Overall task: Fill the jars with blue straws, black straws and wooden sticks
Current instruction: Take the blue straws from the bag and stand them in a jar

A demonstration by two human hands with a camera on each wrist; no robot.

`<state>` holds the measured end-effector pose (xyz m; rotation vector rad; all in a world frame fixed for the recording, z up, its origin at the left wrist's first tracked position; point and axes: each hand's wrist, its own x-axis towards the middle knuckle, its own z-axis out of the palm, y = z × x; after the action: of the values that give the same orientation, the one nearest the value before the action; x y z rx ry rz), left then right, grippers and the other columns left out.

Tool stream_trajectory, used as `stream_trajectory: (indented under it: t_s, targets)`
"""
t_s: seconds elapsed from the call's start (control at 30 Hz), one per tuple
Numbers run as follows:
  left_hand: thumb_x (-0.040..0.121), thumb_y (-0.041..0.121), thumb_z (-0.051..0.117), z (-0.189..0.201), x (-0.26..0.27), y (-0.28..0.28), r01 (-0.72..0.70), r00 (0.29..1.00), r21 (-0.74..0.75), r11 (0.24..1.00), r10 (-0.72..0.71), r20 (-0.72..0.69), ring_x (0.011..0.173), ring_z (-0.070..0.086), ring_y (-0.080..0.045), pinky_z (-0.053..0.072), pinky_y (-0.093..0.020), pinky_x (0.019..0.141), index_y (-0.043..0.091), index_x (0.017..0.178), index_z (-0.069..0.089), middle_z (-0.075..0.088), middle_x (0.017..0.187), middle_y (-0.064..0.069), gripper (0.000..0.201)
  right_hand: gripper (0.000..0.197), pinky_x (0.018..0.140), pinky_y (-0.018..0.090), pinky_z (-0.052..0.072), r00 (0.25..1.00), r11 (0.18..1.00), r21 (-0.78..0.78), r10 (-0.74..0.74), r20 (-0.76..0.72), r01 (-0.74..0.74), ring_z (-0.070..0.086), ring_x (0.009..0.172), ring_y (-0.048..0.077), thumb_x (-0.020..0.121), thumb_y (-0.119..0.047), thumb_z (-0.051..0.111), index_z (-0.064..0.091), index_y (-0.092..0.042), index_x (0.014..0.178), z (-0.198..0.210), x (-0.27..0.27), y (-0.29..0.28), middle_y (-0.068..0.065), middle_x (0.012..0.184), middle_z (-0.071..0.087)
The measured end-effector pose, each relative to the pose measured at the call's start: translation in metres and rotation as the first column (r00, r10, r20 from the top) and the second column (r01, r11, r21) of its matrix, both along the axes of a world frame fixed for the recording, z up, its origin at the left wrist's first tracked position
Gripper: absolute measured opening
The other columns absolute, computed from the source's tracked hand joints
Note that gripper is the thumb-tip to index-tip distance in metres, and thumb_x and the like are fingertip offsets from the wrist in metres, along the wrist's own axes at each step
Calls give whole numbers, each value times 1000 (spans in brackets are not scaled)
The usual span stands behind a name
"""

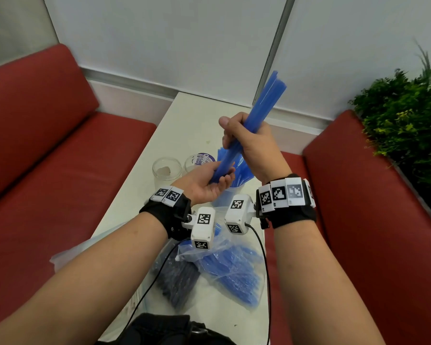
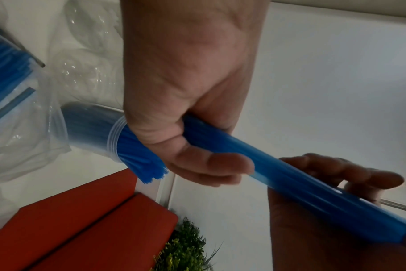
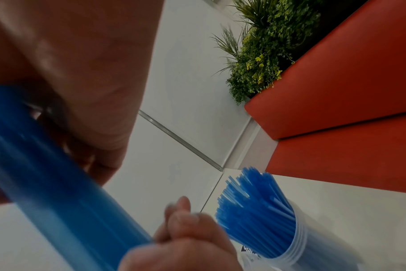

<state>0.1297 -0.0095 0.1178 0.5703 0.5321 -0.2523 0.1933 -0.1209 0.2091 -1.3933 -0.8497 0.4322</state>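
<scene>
A bundle of blue straws (image 1: 246,131) slants up above the table (image 1: 184,120). The right hand (image 1: 254,143) wraps its middle in a closed grip; the left hand (image 1: 209,181) cups the lower end, fingers curled round it. Just behind, a jar (image 3: 297,236) stands packed with blue straws, beside an empty jar (image 1: 166,170).

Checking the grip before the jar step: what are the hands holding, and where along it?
A bundle of blue plastic straws: right hand grips its middle, left hand cups its lower end.
</scene>
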Motion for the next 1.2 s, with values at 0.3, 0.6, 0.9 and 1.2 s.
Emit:
stream_trajectory:
  t_s: [0.3, 0.6, 0.9, 1.2]
  targets:
    - [102, 35, 48, -24, 2, 15, -90, 995, -19, 996, 90, -43, 33, 34, -3, 18, -12, 26, 7, 92, 56, 49, 64, -2, 31, 15, 65, 24, 53, 984, 945, -321, 4, 178, 54, 66, 78, 11, 86, -32, 77, 73, -18, 86, 7, 30, -21, -3, 81, 72]
    - [104, 20, 44, -67, 5, 20, -71, 988, 220, 973, 98, -116, 39, 41, -6, 26, -13, 33, 7, 89, 51, 48, 67, -5, 21, 4, 72, 30, 63, 998, 873, -486, 56, 38, -31, 77, 78, 31, 83, -18, 79, 79, -14, 85, -13, 59, -24, 13, 86, 78]
    - [96, 7, 56, -106, 12, 12, 354, 842, 930, -95, -400, -361, 103, 66, -24, 49, -30, 92, 1, 110, 73, 71, 112, -12, 23, 8, 55, 17, 55, 982, 740, -649, -82, 170, 174, 76, 65, 18, 84, -13, 73, 74, -7, 89, -42, 98, -11, 8, 76, 77]
    - [90, 33, 63, -150, 18, -16, 150, 403, 502, -852, -411, -818, 134, 39, -30, 22, -61, 110, 21, 147, 35, 48, 142, -3, 65, 6, 71, 36, 64, 938, 754, -559, -258, 232, 345, 76, 70, 28, 87, -6, 69, 73, -2, 87, -66, 116, 8, 18, 81, 75]
